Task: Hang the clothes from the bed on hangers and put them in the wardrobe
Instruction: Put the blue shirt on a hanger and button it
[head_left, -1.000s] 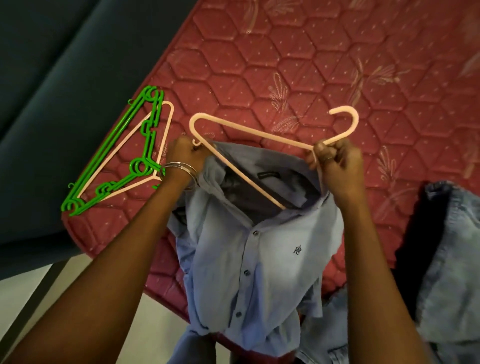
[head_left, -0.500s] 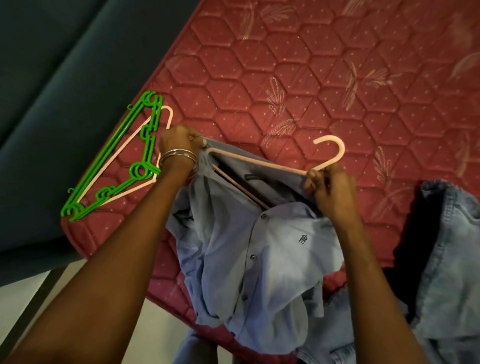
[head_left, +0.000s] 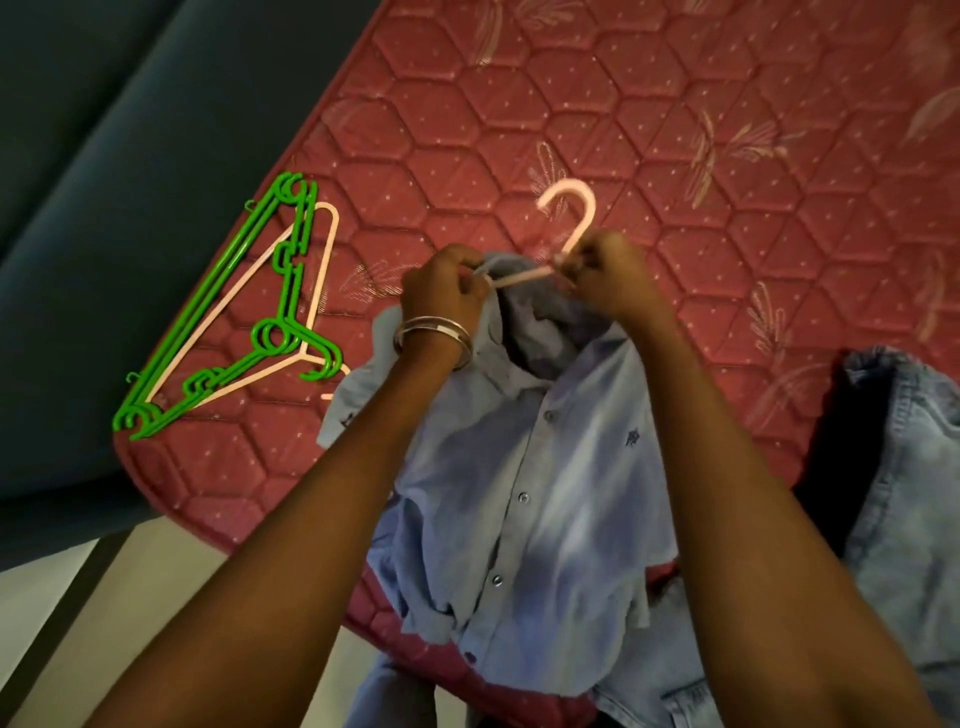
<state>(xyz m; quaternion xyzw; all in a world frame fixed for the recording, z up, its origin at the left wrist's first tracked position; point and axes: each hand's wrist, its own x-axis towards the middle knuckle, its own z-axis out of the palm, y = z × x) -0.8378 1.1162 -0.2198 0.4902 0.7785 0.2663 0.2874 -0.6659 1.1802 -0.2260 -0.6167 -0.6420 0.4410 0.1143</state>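
Now the pink hanger (head_left: 563, 236) sits almost wholly inside the blue shirt (head_left: 524, 467), where a second ago its long bar lay exposed; the garment appears nearly hung. Left hand (head_left: 447, 283) pinches the collar, right hand (head_left: 605, 275) grips the hanger neck, both raised over the bed (head_left: 675, 156). Spare green hangers (head_left: 234, 312) lie left.

The mattress (head_left: 675, 171) is red, quilted in hexagons with small pale dots and pale leaf sprigs. The shirt (head_left: 524, 467) is light blue with grey buttons and a small dark chest emblem. The hanger (head_left: 569, 208) in it is pale pink. The spare hangers (head_left: 270, 332) are bright green over pale pink ones. The jeans (head_left: 914, 493) are faded blue denim. The bangles (head_left: 434, 330) are silver.
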